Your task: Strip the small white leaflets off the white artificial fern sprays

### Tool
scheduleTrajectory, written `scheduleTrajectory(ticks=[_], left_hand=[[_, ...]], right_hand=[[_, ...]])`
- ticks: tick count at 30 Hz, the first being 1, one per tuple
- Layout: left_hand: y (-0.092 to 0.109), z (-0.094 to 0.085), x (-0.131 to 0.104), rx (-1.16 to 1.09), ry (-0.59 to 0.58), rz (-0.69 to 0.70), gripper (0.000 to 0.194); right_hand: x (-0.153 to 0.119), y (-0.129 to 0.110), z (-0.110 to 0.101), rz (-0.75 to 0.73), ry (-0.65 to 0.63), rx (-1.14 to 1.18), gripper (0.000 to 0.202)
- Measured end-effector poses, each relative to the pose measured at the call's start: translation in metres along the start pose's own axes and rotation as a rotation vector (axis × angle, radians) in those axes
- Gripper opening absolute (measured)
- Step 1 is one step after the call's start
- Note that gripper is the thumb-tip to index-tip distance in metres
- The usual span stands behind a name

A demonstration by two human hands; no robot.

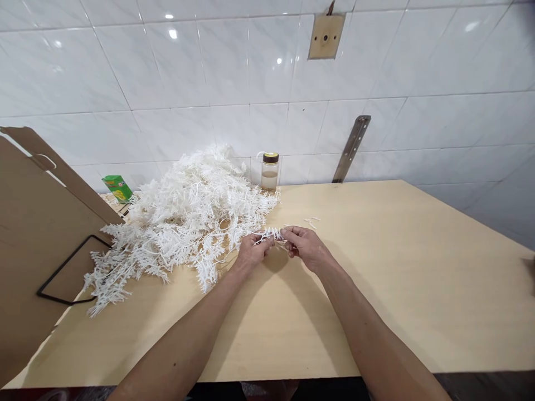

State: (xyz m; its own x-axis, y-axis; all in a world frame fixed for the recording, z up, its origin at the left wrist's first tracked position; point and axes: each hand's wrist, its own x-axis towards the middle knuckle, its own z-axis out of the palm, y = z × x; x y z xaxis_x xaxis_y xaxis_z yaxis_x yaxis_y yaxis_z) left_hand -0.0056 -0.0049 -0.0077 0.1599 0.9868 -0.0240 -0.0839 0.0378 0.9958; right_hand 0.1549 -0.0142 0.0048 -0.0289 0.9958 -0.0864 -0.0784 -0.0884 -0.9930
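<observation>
Between my two hands, just above the table, is a small white artificial sprig [273,234] with thin needle-like tips. My left hand [252,249] is closed on its left end, thumb pressed against it. At the right end, my right hand [304,245] pinches the sprig between thumb and fingers, its other fingers curled under. A large heap of white artificial branches [188,211] lies just beyond and left of my left hand. A few loose white bits [311,223] lie on the table past my right hand.
The pale wooden table [397,267] meets a tiled wall. A lidded bottle [270,171] stands behind the heap. Left are a green box [117,188], a cardboard box [50,239] and a black metal frame [62,270]. A metal bracket [352,147] leans against the wall.
</observation>
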Motion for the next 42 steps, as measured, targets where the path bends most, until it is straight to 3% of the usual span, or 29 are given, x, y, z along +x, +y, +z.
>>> scheduleTrajectory(ticks=[9, 18, 26, 30, 35, 42], left_hand=[[0.009, -0.006, 0.003, -0.22, -0.125, -0.082, 0.026], [0.013, -0.008, 0.003, -0.26, -0.195, -0.095, 0.028], [0.007, -0.004, 0.0, -0.036, -0.067, -0.02, 0.029], [0.004, -0.002, 0.002, -0.09, 0.006, -0.027, 0.038], [0.002, -0.001, 0.005, -0.244, -0.072, -0.02, 0.039], [0.01, 0.002, 0.001, -0.314, -0.148, -0.063, 0.027]], right_hand=[[-0.001, -0.003, 0.003, -0.034, 0.059, 0.039, 0.04], [0.002, 0.0, 0.003, -0.044, 0.091, 0.067, 0.042], [0.002, 0.0, 0.002, -0.053, 0.089, 0.08, 0.041], [0.004, 0.007, 0.003, 0.035, 0.091, 0.149, 0.038], [0.002, 0.016, 0.021, 0.031, -0.105, 0.089, 0.036], [0.0, 0.015, 0.033, 0.017, -0.028, 0.089, 0.038]])
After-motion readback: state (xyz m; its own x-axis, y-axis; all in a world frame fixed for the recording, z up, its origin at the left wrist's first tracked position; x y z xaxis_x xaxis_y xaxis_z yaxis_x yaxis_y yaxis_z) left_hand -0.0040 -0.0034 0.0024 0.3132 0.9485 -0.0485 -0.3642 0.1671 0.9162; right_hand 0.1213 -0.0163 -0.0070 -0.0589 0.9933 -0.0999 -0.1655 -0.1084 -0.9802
